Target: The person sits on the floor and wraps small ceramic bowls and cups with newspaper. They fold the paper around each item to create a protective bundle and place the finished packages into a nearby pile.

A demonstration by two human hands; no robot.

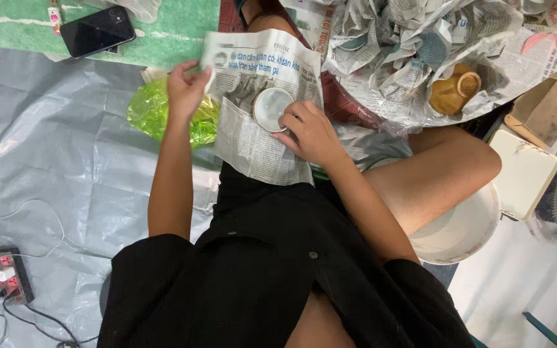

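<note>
Nearest me, open grey tarpaulin gives free room on the left. My right hand rests on a small white bowl, fingers curled against its rim, pressing it onto the newspaper sheet. My left hand pinches that sheet's left edge. A green plastic bag lies underneath. Beyond, crumpled newspaper bundles crowd the right; a phone sits far left.

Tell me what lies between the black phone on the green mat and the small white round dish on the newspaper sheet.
In the head view, the left hand, pinching the newspaper sheet's upper left edge, lies between the black phone and the small white round dish.
</note>
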